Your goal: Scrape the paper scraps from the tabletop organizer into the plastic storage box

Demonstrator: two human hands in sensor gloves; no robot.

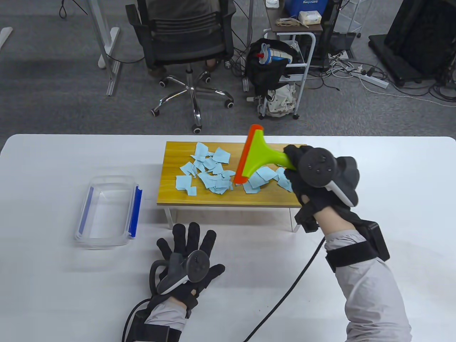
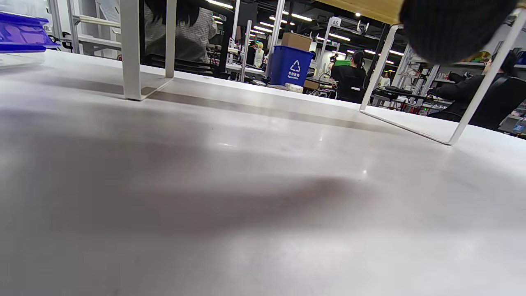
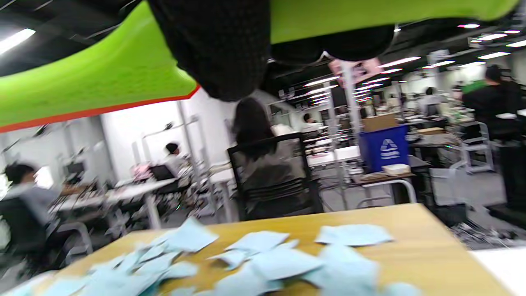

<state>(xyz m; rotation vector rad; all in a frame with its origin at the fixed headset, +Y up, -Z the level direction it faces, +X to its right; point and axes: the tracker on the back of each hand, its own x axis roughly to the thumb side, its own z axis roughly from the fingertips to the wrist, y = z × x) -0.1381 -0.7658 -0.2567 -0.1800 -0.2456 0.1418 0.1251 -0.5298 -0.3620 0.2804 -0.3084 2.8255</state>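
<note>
A low wooden organizer (image 1: 178, 156) stands mid-table with several light blue paper scraps (image 1: 208, 171) spread over its top. My right hand (image 1: 299, 167) grips the green handle of a scraper (image 1: 258, 156) with an orange blade, held above the scraps right of the top's middle. In the right wrist view the scraper (image 3: 102, 82) hangs overhead and the scraps (image 3: 263, 259) lie below. A clear plastic storage box (image 1: 107, 213) with blue clips sits left of the organizer. My left hand (image 1: 188, 249) rests flat on the table, fingers spread, holding nothing.
The organizer stands on thin white legs (image 2: 131, 53), seen close in the left wrist view. A black cable (image 1: 292, 281) runs across the table from my right wrist. An office chair (image 1: 188, 53) and a cart (image 1: 285, 71) stand beyond the table's far edge.
</note>
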